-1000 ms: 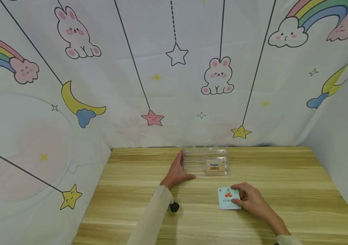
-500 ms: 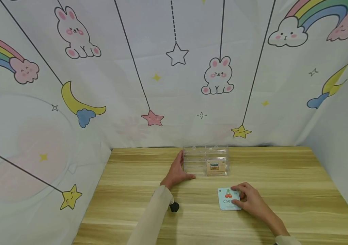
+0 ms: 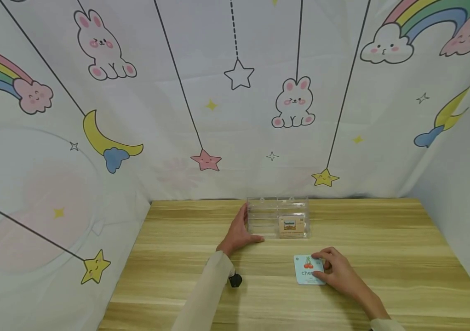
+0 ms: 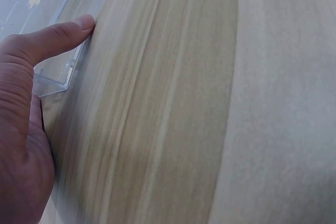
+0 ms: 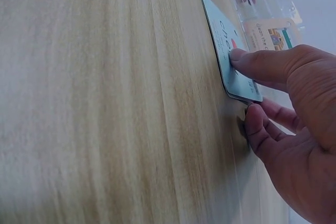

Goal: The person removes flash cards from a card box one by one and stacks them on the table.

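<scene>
In the head view my right hand pinches a light-blue flash card printed with cherries, thumb on its face at the right side. The right wrist view shows the card tilted, with fingers under its near end; whether more cards lie beneath it I cannot tell. Farther back, my left hand holds the left side of a clear plastic card rack, its thumb at the front lower edge. Most of the left fingers are hidden in the left wrist view. A beige picture card stands in the rack's lower right compartment.
The wood-grain table runs back to a white cloth backdrop printed with rabbits, stars and rainbows. Cloth also rises at the table's left and right sides. The rack stands close to the back cloth. A black round object sits at the left wrist.
The cherry flash card has shifted very slightly toward the table's near side. Both hands and the rack keep almost the same place.
</scene>
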The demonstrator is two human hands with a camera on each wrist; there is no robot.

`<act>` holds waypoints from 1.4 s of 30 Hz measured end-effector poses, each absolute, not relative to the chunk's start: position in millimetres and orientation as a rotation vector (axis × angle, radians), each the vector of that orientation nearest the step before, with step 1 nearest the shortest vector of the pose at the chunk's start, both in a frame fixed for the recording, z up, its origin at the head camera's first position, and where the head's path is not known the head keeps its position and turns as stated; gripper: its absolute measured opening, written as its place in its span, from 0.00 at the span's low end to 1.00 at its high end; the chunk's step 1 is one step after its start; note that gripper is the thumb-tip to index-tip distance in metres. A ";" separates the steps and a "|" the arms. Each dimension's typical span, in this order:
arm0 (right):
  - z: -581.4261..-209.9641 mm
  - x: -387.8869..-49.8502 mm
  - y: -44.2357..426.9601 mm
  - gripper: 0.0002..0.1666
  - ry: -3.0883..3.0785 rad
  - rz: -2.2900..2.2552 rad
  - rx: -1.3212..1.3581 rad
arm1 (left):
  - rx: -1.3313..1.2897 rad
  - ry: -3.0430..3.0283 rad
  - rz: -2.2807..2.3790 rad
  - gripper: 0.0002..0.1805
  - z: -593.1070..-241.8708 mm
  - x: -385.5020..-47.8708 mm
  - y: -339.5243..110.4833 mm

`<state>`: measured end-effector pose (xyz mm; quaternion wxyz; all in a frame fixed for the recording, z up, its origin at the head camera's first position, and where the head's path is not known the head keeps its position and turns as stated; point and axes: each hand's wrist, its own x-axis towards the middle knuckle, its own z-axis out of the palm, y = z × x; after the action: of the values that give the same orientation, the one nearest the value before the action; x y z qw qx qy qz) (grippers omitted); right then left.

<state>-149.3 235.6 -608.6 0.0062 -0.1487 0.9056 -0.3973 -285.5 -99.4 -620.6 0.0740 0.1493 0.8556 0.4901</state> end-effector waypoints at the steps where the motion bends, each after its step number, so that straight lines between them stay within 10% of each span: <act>1: -608.3 -149.3 235.5 0.25 2.836 -1.240 -0.465 | 0.448 2.568 1.470 0.74 -620.6 -285.4 -99.4; 42: -597.8 -155.8 236.3 0.29 2.797 -1.180 -0.449 | 0.466 2.550 1.505 0.73 -622.7 -285.4 -99.7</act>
<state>-155.8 236.3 -597.8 0.0362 -0.1463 0.9108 -0.3843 -285.4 -99.7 -622.7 0.0721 0.1550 0.8485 0.5008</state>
